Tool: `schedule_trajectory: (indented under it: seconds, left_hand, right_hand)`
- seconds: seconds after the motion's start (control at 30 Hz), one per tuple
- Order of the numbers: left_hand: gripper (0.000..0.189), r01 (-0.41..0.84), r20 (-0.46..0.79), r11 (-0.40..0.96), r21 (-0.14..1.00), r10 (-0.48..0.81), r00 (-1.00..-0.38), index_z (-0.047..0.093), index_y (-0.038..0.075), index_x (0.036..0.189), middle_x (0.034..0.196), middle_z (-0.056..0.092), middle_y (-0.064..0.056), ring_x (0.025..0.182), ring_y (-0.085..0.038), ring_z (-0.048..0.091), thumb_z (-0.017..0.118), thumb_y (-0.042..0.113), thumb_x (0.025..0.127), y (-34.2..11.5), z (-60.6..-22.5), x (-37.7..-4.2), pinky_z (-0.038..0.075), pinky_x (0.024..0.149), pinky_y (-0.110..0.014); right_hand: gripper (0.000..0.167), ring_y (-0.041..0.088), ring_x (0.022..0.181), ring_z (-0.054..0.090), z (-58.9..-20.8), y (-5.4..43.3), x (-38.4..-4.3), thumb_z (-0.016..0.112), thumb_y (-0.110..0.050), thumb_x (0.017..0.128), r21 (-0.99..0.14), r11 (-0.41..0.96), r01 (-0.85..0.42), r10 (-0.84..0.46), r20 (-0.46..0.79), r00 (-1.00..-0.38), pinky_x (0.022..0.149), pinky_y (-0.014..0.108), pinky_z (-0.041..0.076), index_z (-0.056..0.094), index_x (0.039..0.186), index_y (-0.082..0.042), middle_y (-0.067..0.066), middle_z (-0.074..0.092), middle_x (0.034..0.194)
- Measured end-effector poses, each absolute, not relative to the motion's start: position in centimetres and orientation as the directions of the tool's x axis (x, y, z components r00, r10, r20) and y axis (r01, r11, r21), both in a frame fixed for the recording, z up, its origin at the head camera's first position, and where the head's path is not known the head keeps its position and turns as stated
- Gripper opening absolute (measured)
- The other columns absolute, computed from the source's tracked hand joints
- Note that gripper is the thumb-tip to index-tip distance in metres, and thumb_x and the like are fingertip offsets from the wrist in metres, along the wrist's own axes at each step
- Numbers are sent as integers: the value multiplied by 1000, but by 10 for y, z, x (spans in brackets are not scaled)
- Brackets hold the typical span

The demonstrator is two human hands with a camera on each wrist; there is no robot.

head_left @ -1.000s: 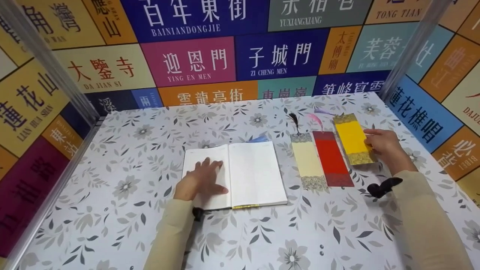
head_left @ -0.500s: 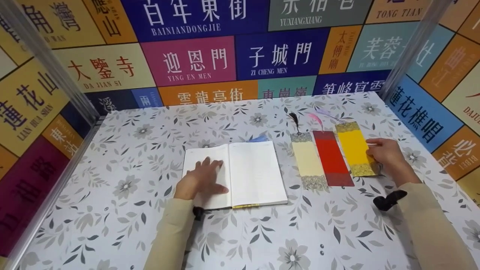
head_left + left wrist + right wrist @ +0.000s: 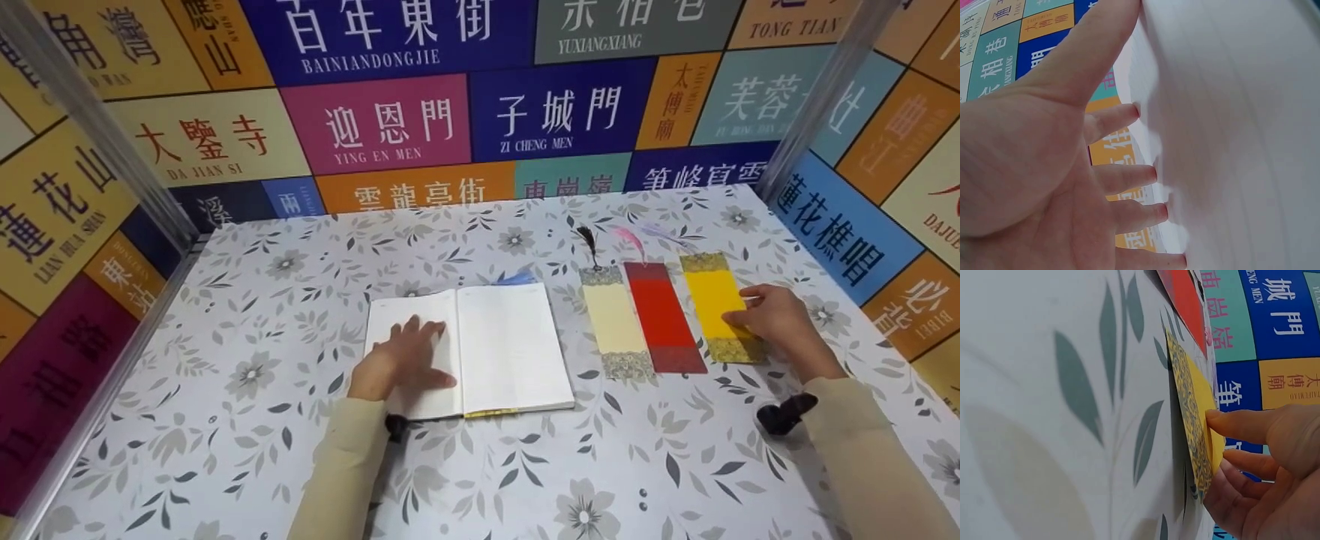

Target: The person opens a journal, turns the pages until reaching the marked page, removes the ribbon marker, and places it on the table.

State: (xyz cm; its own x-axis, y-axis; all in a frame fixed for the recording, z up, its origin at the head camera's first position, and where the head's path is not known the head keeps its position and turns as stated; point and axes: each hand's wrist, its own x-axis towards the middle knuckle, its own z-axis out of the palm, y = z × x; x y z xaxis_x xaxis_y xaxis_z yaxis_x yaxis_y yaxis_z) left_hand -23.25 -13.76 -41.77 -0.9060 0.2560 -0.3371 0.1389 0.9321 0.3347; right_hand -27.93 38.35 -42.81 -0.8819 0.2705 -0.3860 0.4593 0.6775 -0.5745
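Note:
My left hand [image 3: 409,358] rests spread on the left page of an open notebook [image 3: 514,349]. In the left wrist view its straight fingertips press the lined paper [image 3: 1241,140]. At the right, my right hand [image 3: 780,326] pinches the right edge of a yellow bookmark [image 3: 712,292] with patterned gold ends and a pale purple tassel. The right wrist view shows the thumb on top of the yellow bookmark [image 3: 1203,391] and fingers at its edge, with a shadow under its near end. A red bookmark [image 3: 667,315] with a pink tassel lies just left of it.
A cream bookmark [image 3: 616,319] with a black tassel lies between the notebook and the red one. Blue tassel threads [image 3: 517,279] stick out above the notebook. The floral tablecloth [image 3: 247,375] reaches to printed panels [image 3: 375,124] at the back and sides.
My right hand has brought the yellow bookmark toward me and slightly right, lower onto the table beside the red one. The left hand stays on the page.

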Motion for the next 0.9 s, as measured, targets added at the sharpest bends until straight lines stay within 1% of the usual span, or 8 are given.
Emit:
schedule_trajectory:
  seconds: [0.07, 0.17, 0.27, 0.33, 0.47, 0.53, 0.73, 0.9]
  left_hand:
    - [93, 137, -338, 933, 331, 254, -906, 34, 14, 155, 160, 29, -24, 142, -48, 35, 79, 47, 80, -138, -418, -232, 39, 105, -73]
    - [93, 141, -342, 935, 325, 255, -905, 33, 14, 156, 161, 27, -25, 143, -48, 34, 79, 47, 81, -137, -418, -232, 38, 106, -74]
    - [93, 141, -340, 934, 329, 256, -905, 33, 14, 156, 162, 26, -25, 144, -48, 32, 79, 46, 81, -137, -418, -231, 36, 106, -75]
    - [93, 140, -335, 932, 333, 256, -907, 33, 14, 155, 161, 27, -25, 144, -48, 33, 79, 45, 81, -137, -417, -230, 37, 106, -74]
    - [93, 136, -329, 930, 341, 254, -909, 34, 14, 155, 161, 27, -25, 144, -49, 32, 80, 45, 80, -138, -416, -229, 37, 106, -74]
    - [94, 137, -328, 930, 342, 255, -910, 34, 13, 155, 161, 27, -25, 143, -49, 32, 80, 44, 79, -138, -415, -229, 36, 106, -75]
    - [94, 132, -335, 930, 342, 252, -908, 33, 14, 155, 161, 27, -25, 144, -49, 32, 80, 44, 80, -138, -417, -230, 35, 107, -75]
    - [94, 141, -332, 930, 338, 258, -907, 34, 13, 155, 161, 27, -26, 142, -50, 33, 80, 46, 80, -138, -417, -231, 38, 106, -73]
  right_hand:
    - [75, 39, 118, 44, -428, 382, -279, 69, -28, 94, -574, 676, 462, 267, -393, -880, 92, 32, 49, 33, 151, 4, 33, 36, 148]
    - [75, 41, 119, 44, -429, 380, -277, 69, -28, 94, -574, 688, 445, 253, -385, -888, 100, 44, 50, 32, 151, 5, 34, 35, 149]
    - [74, 42, 119, 45, -430, 379, -276, 68, -29, 95, -559, 723, 406, 233, -357, -905, 108, 52, 47, 33, 150, 7, 35, 36, 148]
    - [74, 41, 116, 47, -430, 378, -275, 67, -29, 95, -549, 736, 396, 227, -351, -908, 104, 52, 48, 33, 149, 8, 35, 38, 147]
    - [72, 35, 106, 49, -428, 375, -275, 65, -29, 96, -524, 739, 423, 244, -377, -893, 85, 36, 50, 33, 149, 9, 32, 40, 146]
    - [73, 34, 105, 48, -426, 371, -275, 64, -28, 97, -512, 740, 436, 254, -387, -886, 82, 33, 49, 31, 151, 8, 32, 39, 146]
    - [74, 42, 117, 41, -423, 355, -271, 56, -30, 99, -472, 781, 408, 253, -359, -898, 98, 50, 48, 23, 154, 8, 36, 31, 152]
    - [72, 44, 117, 41, -414, 334, -268, 52, -31, 102, -489, 802, 342, 207, -310, -928, 94, 50, 49, 22, 155, 6, 37, 28, 152]
